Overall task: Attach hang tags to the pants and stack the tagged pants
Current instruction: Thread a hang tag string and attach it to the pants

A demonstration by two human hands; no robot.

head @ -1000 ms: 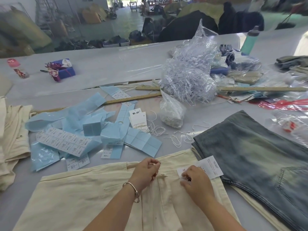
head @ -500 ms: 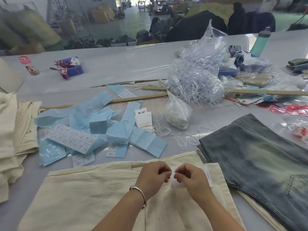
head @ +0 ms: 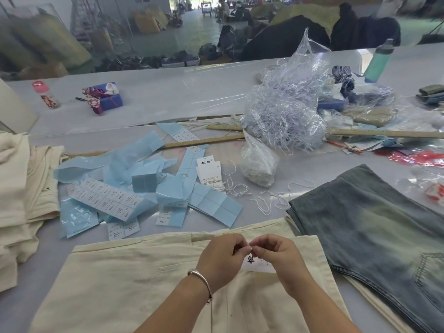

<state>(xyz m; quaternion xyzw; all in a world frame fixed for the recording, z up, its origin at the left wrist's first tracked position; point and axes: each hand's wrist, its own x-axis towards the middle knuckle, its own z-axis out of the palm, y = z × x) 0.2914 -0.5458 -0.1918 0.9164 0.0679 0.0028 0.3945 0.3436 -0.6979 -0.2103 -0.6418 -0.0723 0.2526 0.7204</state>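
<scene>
Pants (head: 134, 284), cream, lie flat on the tabletop (head: 168, 102) right in front of the person, waistband toward the far side. Hang tag (head: 258, 264) is white card with black print, lying on the waistband area just under both hands. Left hand (head: 222, 258) and right hand (head: 280, 258) meet tip to tip over the tag, fingers (head: 242, 246) of each curled and pinched together on something tiny, probably the tag's loop string; the string itself is too small to see.

Handling, as a judgement: the pants are soft, floppy cloth, light to moderate in weight, not slippery, and will sag and unfold if lifted by one corner. Best taken at the waistband with both hands, or slid flat, for stacking. The tag is thin stiff card, light, easy to crease; hold it by its edges or by the string. The string is limp and fine, needing a fingertip pinch.

Faded jeans (head: 374, 227) lie to the right, overlapping cream cloth under them. A cream pile (head: 16, 188) sits at far left. Spare tags (head: 209, 171) and loose strings (head: 269, 200) lie beyond the pants.
</scene>
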